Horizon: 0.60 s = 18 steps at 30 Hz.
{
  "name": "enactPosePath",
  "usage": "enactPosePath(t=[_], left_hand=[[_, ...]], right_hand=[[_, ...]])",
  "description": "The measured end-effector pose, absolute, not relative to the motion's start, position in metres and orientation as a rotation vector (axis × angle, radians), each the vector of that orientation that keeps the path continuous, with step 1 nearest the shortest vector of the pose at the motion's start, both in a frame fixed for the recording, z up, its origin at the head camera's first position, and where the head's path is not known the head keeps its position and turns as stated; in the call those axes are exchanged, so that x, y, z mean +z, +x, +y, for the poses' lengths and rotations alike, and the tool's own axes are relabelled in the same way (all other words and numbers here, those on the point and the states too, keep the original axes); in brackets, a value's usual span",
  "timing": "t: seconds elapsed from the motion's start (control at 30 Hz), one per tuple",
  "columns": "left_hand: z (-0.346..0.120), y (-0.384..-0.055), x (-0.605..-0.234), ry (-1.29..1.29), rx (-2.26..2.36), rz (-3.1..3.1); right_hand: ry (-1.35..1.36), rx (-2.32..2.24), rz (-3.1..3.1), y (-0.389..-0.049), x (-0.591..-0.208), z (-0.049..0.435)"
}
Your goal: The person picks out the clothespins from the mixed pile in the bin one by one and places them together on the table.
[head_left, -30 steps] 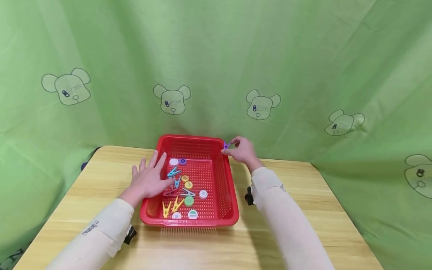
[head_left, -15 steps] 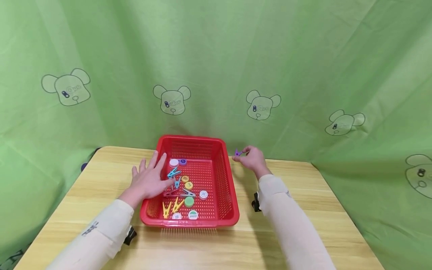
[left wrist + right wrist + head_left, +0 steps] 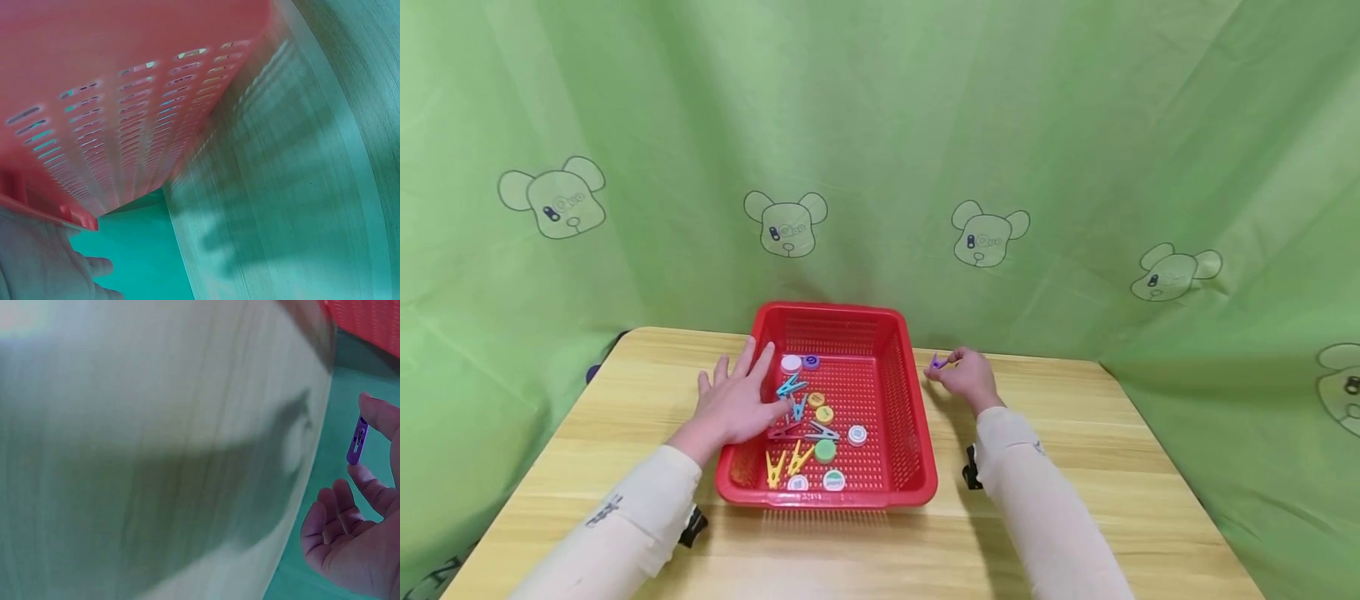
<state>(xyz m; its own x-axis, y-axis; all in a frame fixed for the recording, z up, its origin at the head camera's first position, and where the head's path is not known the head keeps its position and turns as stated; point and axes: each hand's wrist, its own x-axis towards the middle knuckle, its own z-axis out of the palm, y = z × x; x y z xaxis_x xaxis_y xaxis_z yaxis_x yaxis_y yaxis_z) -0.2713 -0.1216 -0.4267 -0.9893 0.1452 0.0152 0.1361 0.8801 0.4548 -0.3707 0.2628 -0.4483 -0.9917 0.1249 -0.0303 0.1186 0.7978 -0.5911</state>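
Observation:
My right hand (image 3: 972, 382) pinches a small purple clothespin (image 3: 937, 362) between thumb and forefinger, to the right of the red basket's far corner. In the right wrist view the purple clothespin (image 3: 357, 441) spans the gap between thumb tip and forefinger, with the other fingers loosely bent. My left hand (image 3: 736, 407) rests over the left rim of the red plastic basket (image 3: 917, 425), fingers spread and fairly straight, thumb reaching inside. The basket holds blue clothespins (image 3: 792, 385), yellow clothespins (image 3: 775, 471), a grey clothespin (image 3: 823, 432), a dark red one, and several round bottle caps (image 3: 825, 452).
A light wooden table (image 3: 1060, 433) carries the basket. Behind it and along the sides hangs a green curtain (image 3: 880, 150) printed with bear heads. Part of a dark blue thing (image 3: 592, 372) shows past the table's back left corner.
The right hand has carried the purple clothespin from the basket's far right corner outward to the right and lower toward the table. The left hand keeps its place on the rim.

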Motion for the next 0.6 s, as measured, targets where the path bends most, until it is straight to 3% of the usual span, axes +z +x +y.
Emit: enactPosePath(t=[0.6], left_hand=[[-0.12,-0.27,-0.425,0.215,0.75,3.036]], right_hand=[[-0.224,0.876,-2.976,-0.368,-0.475,0.278]])
